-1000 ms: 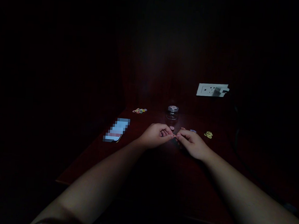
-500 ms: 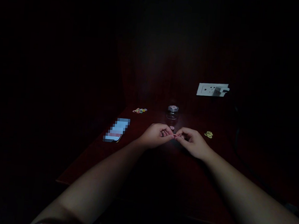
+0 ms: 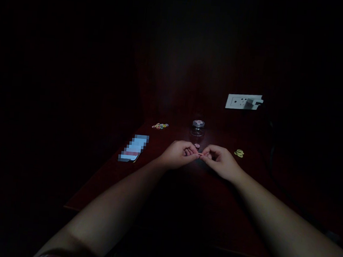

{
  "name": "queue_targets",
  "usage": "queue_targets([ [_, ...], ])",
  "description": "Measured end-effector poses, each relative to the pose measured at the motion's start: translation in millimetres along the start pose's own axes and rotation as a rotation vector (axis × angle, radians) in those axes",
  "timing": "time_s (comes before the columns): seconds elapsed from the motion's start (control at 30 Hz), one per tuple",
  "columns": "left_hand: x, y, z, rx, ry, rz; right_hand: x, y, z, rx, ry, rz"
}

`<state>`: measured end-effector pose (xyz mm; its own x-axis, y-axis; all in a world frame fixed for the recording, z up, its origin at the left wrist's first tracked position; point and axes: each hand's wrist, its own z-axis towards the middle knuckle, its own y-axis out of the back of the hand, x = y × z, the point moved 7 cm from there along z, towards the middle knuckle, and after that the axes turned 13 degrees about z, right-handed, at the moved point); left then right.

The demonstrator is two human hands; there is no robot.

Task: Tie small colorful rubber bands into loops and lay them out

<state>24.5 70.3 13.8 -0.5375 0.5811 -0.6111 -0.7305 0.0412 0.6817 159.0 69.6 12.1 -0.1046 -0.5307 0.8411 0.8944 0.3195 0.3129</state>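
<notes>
My left hand [image 3: 181, 155] and my right hand [image 3: 220, 160] meet over the middle of the table, fingertips nearly touching. Each pinches one end of a small pinkish hair tie [image 3: 200, 154], which is mostly hidden by the fingers. Just beyond them lies a pink hair tie [image 3: 197, 146], partly covered by my hands. Behind it stands a clear jar [image 3: 197, 132] with its lid on. Several yellow hair ties [image 3: 239, 153] are heaped to the right of my right hand. A loose pile of mixed-colour hair ties [image 3: 160, 126] lies at the back left.
A phone [image 3: 134, 147] with a lit, blurred-out screen lies on the left of the dark red table [image 3: 109, 187]. A wall socket [image 3: 243, 102] with a white plug is at the back right, and a dark cable [image 3: 272, 161] hangs along the right side. The surroundings are very dark.
The view has shifted very slightly. Both hands keep the same pinch on the pinkish hair tie, with only a tiny movement of the fingertips.
</notes>
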Motion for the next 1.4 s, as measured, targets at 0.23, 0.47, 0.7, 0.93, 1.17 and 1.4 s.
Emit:
queue_targets([
  [0.23,2,1.1,0,-0.007,0.010,-0.006,-1,3,0,-0.015,-0.013,0.028],
  [0.47,0,4.7,-1,-0.019,-0.004,0.038,-1,4,0,-0.020,-0.004,-0.014],
  [0.7,3,6.7,-1,-0.028,-0.013,0.052,-2,5,0,-0.015,-0.008,-0.072],
  [0.93,3,10.7,-1,-0.046,-0.019,0.082,2,7,0,-0.019,0.014,-0.119],
  [1.17,5,7.0,0,-0.047,-0.003,0.054,-3,4,0,-0.004,-0.002,-0.091],
  [1.4,2,7.1,-1,-0.053,-0.013,0.040,1,2,1,-0.021,0.019,-0.010],
])
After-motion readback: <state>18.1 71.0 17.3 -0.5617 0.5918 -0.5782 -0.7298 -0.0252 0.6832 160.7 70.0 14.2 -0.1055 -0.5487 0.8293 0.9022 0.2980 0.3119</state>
